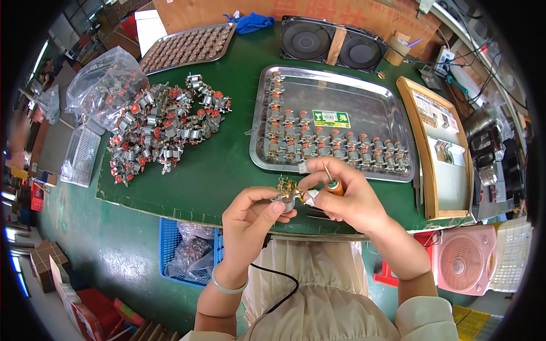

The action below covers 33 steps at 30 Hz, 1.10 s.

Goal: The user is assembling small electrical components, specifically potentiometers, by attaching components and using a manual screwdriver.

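Observation:
Just over the table's near edge, my left hand (253, 217) pinches a small silver motor (289, 203) between thumb and fingers. A brass-coloured metal frame (286, 184) stands up from the motor's top. Close on its right, my right hand (347, 199) has thumb and fingers drawn together, with white wrapping on some fingertips. A small screwdriver (335, 186) with an orange handle lies in this hand's grip, its thin shaft pointing up and away. Whether the right fingertips also pinch part of the brass frame is hard to make out.
Beyond my hands lies a steel tray (358, 85) with rows of similar motors. A heap of motors (165, 125) and a plastic bag (105, 85) cover the left. Another full tray (187, 48), black twin fans (333, 44) and a wooden-framed box (438, 148) stand around.

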Motion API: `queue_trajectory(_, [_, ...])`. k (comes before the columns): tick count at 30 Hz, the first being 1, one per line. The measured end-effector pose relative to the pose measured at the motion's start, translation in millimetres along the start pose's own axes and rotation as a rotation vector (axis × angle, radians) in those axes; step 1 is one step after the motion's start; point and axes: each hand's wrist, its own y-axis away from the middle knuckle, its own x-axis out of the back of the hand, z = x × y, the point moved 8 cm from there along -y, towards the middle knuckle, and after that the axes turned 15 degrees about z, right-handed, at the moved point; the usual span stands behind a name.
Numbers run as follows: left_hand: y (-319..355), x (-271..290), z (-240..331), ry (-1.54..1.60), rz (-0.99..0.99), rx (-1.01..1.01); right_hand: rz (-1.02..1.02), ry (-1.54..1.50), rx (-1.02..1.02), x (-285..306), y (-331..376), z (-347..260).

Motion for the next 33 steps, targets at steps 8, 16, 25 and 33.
queue_trajectory(8, [-4, -10, 4, 0.001, 0.015, 0.031, -0.009, -0.224, -0.160, -7, 6, 11])
queue_trajectory(16, [-3, -15, 4, 0.038, -0.021, 0.075, 0.009, -0.129, -0.055, 0, 7, 6])
queue_trajectory(25, [-6, -7, 5, 0.065, 0.024, 0.037, -0.007, 0.343, 0.364, 5, 30, -11])
queue_trajectory(33, [-9, -9, -7, 0.313, 0.135, 0.108, 0.160, 0.411, 0.829, 1, 53, -27])
